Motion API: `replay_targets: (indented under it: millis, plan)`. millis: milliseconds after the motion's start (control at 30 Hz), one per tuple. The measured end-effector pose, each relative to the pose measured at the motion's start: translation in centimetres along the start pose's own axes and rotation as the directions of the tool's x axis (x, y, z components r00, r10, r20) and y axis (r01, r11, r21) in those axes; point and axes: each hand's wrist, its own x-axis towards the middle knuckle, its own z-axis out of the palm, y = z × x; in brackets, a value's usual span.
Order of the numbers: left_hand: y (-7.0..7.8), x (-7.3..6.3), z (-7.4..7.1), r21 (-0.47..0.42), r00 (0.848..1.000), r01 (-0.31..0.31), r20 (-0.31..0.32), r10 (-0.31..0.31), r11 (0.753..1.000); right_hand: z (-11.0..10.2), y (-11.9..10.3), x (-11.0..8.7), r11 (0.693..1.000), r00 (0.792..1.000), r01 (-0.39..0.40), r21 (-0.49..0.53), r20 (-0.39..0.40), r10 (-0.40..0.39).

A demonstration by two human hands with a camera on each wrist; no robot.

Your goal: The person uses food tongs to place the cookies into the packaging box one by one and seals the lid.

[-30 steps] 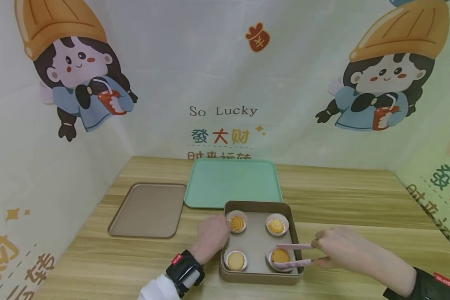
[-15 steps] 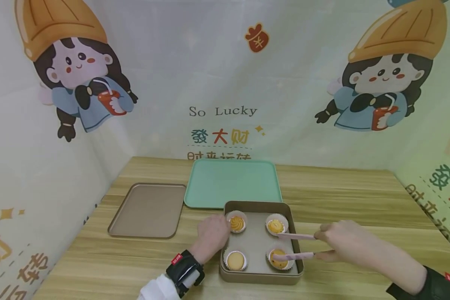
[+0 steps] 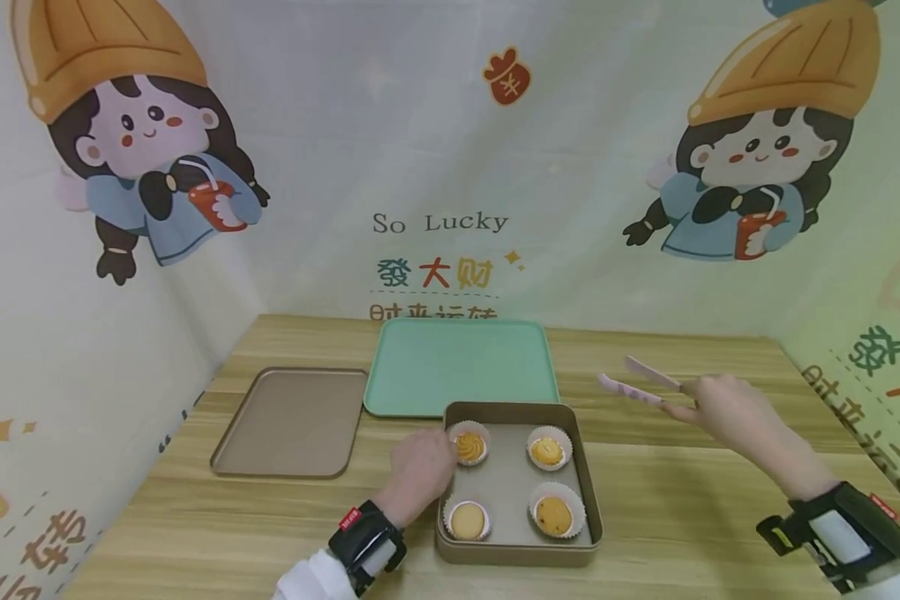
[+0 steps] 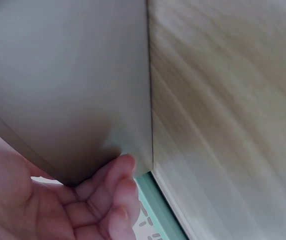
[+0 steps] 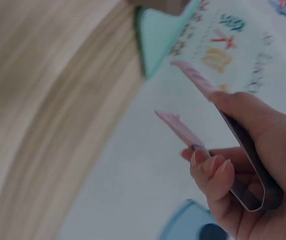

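Note:
A brown rectangular baking pan stands at the table's front middle. In it sit a swirled pastry and a yellow pastry at the back, a plain round one front left and a speckled one front right, each in a white paper cup. My left hand grips the pan's left wall near its back corner; the left wrist view has its fingers against the outer wall. To the right, above the table, my right hand holds tongs with pink tips, spread apart, nothing between them.
Behind the pan lies a mint-green tray. A flat brown tray is to the left. Printed cloth hangs around the back and sides of the wooden table.
My right hand has lifted the tongs off the speckled pastry and carried them back and to the right, out of the pan. My left hand stays on the pan.

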Motion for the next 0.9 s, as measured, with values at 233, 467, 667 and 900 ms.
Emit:
replay_targets:
  millis: [233, 467, 667, 900]
  plan:
    - [-0.1, 0.0, 0.0, -0.007, 1.0, 0.015, 0.025, -0.015, 1.0, 3.5, 3.0, 1.6, 0.986, 0.986, -0.155, 0.07, 0.069, 0.15]
    - [0.0, 0.0, 0.0, -0.002, 1.0, 0.006, 0.009, -0.006, 1.0, 5.7, 4.4, 2.6, 0.952, 0.955, -0.291, 0.094, 0.092, 0.282]
    - [0.0, -0.1, -0.2, 0.006, 1.0, -0.001, -0.011, 0.001, 1.0, 6.5, 4.6, 2.8, 0.939, 0.938, -0.338, 0.059, 0.099, 0.331]
    - [-0.1, 0.1, -0.2, -0.003, 1.0, 0.002, -0.003, -0.002, 1.0, 7.4, 3.9, 2.7, 0.943, 0.93, -0.331, -0.045, 0.153, 0.334]
